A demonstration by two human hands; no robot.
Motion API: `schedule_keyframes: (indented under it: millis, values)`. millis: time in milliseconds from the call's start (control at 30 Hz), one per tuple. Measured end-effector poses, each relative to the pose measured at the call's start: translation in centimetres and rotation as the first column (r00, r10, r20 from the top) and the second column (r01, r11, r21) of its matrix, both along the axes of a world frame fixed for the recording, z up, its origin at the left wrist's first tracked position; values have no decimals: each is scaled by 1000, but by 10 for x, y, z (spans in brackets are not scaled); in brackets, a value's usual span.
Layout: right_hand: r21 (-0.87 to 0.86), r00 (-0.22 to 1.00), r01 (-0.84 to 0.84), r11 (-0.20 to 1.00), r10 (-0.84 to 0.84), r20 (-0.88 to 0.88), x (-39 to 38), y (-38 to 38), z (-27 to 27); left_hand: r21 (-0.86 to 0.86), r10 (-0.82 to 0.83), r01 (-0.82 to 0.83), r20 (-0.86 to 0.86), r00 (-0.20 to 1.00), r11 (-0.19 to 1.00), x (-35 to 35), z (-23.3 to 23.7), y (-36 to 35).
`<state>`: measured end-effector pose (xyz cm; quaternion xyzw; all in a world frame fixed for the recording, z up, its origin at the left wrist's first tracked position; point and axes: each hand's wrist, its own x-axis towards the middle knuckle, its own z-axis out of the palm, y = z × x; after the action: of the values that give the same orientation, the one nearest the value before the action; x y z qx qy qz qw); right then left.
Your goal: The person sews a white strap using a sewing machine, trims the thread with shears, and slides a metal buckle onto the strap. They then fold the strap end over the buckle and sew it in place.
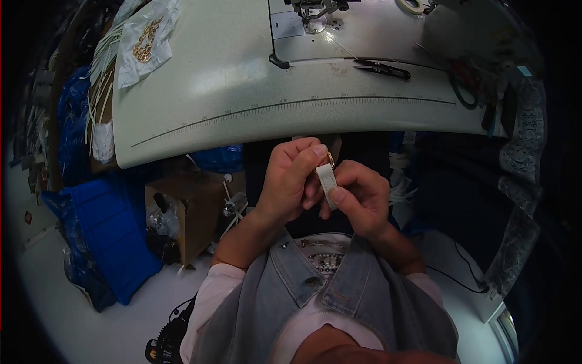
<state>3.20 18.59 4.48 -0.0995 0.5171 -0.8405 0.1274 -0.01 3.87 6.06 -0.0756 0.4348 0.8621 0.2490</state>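
Note:
Just in front of the table edge, both of my hands are closed around one small piece. It is a short white strap (327, 179) with a gold-coloured metal ring (330, 159) at its upper end. My left hand (292, 175) pinches at the ring end, its thumb beside the metal. With thumb and fingers, my right hand (364, 197) grips the lower part of the strap. Small marks show on the strap's face, too fine to read. Some fingertips are hidden behind the strap.
A sewing machine (315, 24) stands at the table's far side. Black thread snips (383, 69) lie near it. A printed ruler scale (284, 105) runs along the table. A plastic bag (145, 42) holds gold rings. A cardboard box (200, 224) and blue bag (112, 224) stand left below.

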Motion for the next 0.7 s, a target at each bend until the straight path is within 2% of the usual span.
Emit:
schedule_keyframes:
  millis: [67, 133, 367, 433, 667, 700]
  values:
    - [0, 1000, 0, 1000, 0, 0, 1, 0, 0, 39, -1, 1, 3, 1000, 999, 0, 0, 0]
    - [-1, 1000, 0, 1000, 0, -1, 1, 0, 0, -46, 5, -4, 7, 1000, 999, 1, 4, 2]
    - [6, 1000, 5, 1000, -5, -15, 2, 0, 1, -43, 3, -3, 4, 1000, 999, 3, 4, 1]
    - [11, 1000, 3, 1000, -3, -14, 2, 0, 2, 51, 0, -1, 16, 1000, 999, 3, 2, -1]
    - [26, 998, 17, 1000, -15, -66, 1, -1, -1, 69, -16, 17, -17, 1000, 997, 4, 2, -6]
    - [44, 996, 27, 999, -23, -90, 0, -1, -2, -91, 15, -33, -188, 982, 995, 4, 4, -9]
